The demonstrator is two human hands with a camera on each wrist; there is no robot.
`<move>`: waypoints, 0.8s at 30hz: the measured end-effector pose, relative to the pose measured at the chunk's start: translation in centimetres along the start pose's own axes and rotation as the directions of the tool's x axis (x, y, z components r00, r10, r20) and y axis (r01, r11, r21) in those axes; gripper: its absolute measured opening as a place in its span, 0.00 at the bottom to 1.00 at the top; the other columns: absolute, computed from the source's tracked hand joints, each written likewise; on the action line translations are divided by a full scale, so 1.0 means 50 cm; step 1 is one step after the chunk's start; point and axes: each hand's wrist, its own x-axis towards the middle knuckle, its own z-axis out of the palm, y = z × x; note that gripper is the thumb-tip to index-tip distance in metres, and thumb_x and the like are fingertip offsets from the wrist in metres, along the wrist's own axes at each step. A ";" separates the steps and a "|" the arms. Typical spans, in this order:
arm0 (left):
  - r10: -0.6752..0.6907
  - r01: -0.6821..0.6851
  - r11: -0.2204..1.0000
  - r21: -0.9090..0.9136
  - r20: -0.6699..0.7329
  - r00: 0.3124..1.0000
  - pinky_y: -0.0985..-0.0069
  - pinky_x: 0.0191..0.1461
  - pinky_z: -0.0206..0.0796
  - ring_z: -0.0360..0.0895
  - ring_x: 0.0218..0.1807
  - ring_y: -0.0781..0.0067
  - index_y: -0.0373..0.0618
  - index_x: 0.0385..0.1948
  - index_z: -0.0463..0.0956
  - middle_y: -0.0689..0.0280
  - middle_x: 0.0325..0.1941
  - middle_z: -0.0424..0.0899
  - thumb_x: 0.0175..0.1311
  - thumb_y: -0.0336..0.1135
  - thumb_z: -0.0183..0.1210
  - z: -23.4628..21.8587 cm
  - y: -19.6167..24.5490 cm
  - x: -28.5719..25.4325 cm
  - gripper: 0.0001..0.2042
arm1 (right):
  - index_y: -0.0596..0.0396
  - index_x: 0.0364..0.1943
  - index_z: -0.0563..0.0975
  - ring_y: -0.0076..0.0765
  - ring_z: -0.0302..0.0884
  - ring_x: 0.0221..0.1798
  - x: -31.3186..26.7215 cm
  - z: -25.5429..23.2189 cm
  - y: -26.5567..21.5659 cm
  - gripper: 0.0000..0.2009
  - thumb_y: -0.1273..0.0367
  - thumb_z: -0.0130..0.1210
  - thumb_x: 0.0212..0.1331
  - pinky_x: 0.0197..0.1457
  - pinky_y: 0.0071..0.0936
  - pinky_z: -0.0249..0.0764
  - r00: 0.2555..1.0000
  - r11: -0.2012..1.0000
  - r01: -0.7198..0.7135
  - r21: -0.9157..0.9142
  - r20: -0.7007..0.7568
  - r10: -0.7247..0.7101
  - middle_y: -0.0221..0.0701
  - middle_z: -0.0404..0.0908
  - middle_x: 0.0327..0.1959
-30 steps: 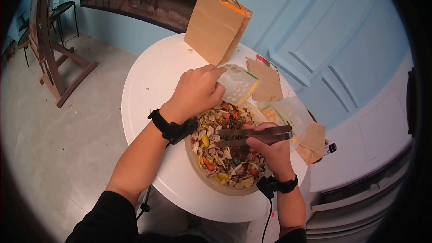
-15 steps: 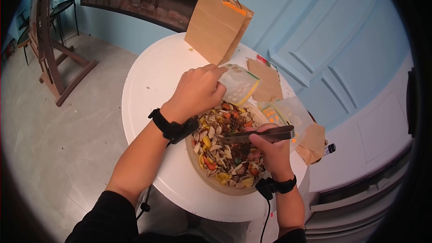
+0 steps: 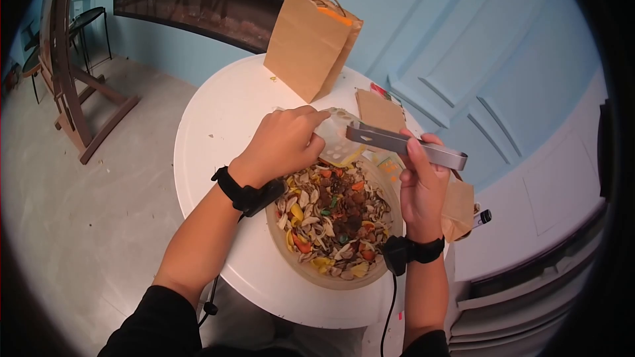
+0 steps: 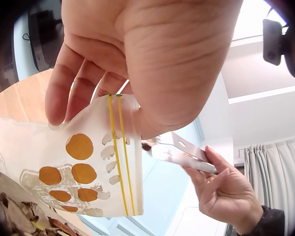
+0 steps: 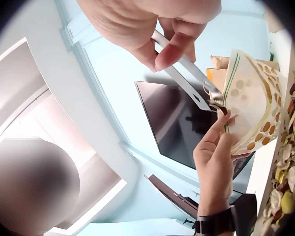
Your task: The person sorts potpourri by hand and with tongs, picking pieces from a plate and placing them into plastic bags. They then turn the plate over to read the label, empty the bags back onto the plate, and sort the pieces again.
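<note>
Head view, my right grip [image 3: 423, 192] curls round silver metal tongs [image 3: 385, 139]; left-wrist view, my left grip [image 4: 142, 59] pinches a translucent, orange-dotted zip bag [image 4: 102, 162]; right-wrist view, the dark dried scrap [image 5: 221, 108] at the tongs' tips, beside the bag's mouth, might drop if I loosen.

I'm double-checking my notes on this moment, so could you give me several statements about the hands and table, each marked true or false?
1. The right hand holds metal tongs. True.
2. The bowl contains loose pieces of several colours. True.
3. The tongs reach down into the bowl. False: they are up beside a zip bag.
4. The largest paper bag stands upright on the table. True.
5. Both hands grip the tongs. False: the left hand holds the zip bag.
</note>
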 end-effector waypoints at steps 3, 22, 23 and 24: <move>0.004 -0.004 1.000 -0.008 -0.028 1.000 0.61 0.44 0.75 0.83 0.35 0.51 0.34 0.48 0.82 0.50 0.43 0.86 0.56 0.30 0.55 0.002 -0.004 0.000 0.19 | 0.57 0.53 0.74 0.23 0.83 0.45 -0.003 0.004 0.009 0.19 0.74 0.67 0.60 0.28 0.14 0.77 0.998 0.992 0.025 -0.122 -0.054 -0.032 0.45 0.84 0.52; -0.050 0.052 0.999 0.017 -0.098 0.994 0.61 0.43 0.75 0.84 0.35 0.50 0.35 0.49 0.82 0.51 0.40 0.86 0.56 0.30 0.58 0.002 -0.008 0.002 0.18 | 0.61 0.43 0.81 0.13 0.79 0.29 -0.113 0.051 0.041 0.13 0.72 0.71 0.57 0.24 0.12 0.69 0.964 0.828 -0.155 -0.539 0.100 0.246 0.30 0.86 0.35; -0.047 0.049 0.999 0.021 -0.096 0.994 0.61 0.43 0.75 0.84 0.35 0.51 0.35 0.49 0.82 0.51 0.40 0.86 0.56 0.30 0.58 0.002 -0.010 0.002 0.18 | 0.61 0.42 0.81 0.13 0.79 0.28 -0.115 0.053 0.035 0.12 0.72 0.70 0.57 0.24 0.12 0.69 0.962 0.822 -0.165 -0.546 0.094 0.256 0.30 0.86 0.35; -0.045 0.048 0.999 0.024 -0.093 0.995 0.61 0.43 0.75 0.84 0.35 0.51 0.35 0.49 0.82 0.51 0.40 0.86 0.56 0.31 0.58 0.002 -0.011 0.002 0.18 | 0.61 0.42 0.81 0.13 0.78 0.28 -0.117 0.054 0.030 0.11 0.72 0.70 0.57 0.24 0.12 0.69 0.959 0.815 -0.176 -0.552 0.089 0.267 0.30 0.85 0.34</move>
